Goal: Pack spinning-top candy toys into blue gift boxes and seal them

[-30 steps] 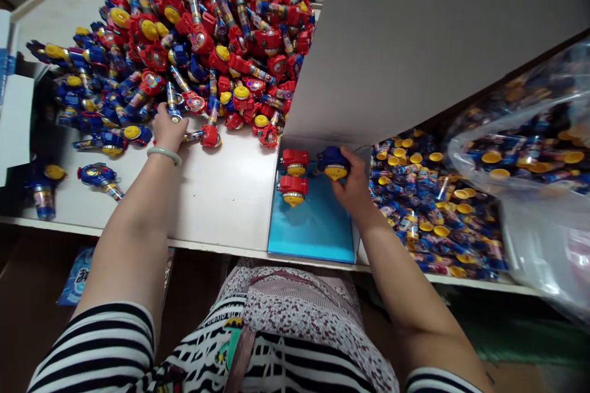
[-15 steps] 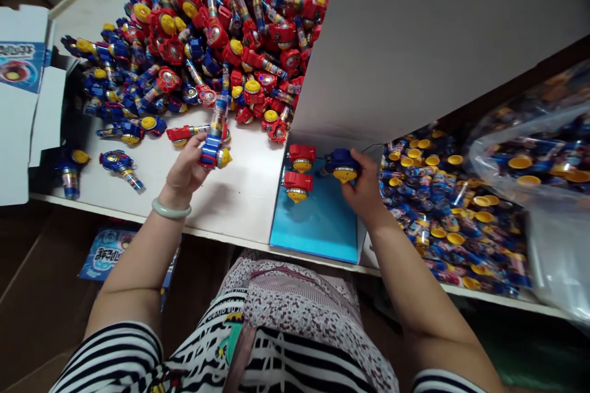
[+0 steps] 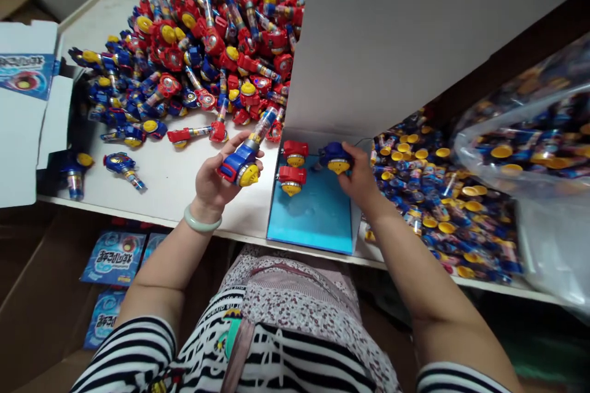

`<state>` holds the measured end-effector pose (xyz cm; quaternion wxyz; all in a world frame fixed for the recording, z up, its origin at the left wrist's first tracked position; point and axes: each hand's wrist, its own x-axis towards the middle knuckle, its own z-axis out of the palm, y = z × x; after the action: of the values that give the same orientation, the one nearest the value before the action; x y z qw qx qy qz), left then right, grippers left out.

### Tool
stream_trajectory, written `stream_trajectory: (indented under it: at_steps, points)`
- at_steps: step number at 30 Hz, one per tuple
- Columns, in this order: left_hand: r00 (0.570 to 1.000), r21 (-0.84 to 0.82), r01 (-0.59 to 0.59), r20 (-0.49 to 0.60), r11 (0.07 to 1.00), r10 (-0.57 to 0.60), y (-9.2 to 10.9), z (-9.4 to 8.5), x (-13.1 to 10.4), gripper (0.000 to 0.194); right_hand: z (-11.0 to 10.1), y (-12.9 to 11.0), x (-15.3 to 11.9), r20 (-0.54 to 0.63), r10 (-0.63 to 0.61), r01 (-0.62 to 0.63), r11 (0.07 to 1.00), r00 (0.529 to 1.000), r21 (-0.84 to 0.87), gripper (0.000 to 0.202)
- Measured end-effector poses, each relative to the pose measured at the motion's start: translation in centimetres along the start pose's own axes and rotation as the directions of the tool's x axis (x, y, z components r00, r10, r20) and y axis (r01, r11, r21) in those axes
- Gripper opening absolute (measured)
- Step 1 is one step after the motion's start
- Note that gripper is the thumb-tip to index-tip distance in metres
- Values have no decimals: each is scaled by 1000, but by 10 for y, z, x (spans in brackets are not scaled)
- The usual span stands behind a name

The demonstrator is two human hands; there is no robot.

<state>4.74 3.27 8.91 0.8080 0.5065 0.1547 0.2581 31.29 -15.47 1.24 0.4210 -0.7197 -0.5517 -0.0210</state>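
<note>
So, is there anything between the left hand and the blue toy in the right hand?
Yes: two red toys, one behind the other, at the left side of the blue surface, between the left hand and that blue toy.

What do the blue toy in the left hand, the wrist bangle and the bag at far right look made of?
Blue toy: probably hard plastic, glossy, with highlights on its body and a see-through tube.
Bangle: pale green and smooth; stone, glass or plastic, I can't tell.
Bag: likely thin plastic film, see-through and shiny.
</note>
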Motion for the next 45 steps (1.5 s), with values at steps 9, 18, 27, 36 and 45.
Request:
stream_trajectory:
  at_steps: [9, 18, 27, 36, 45]
  points:
    - [998, -28, 25, 59, 999, -24, -11, 30, 2, 72, -11, -24, 10, 131, 158, -155, 987, 979, -38, 59]
    - [949, 79, 131, 277, 988, -148, -20, 101, 6, 70, -45, -127, 9, 4, -320, 320, 947, 947, 0, 79]
    - [900, 568, 43, 335, 822, -279, -7, 122, 57, 73, -102, -112, 14, 150, -178, 197, 973, 972, -118, 65]
    - [861, 812, -471, 508, 344, -18, -18, 118, 97, 52, -81, -31, -1, -228, 109, -130, 988, 968, -81, 67]
    - [694, 713, -699, 694, 49, -191, -39, 114, 120, 28, -110, -44, 2, -127, 21, -53, 966, 992, -252, 54]
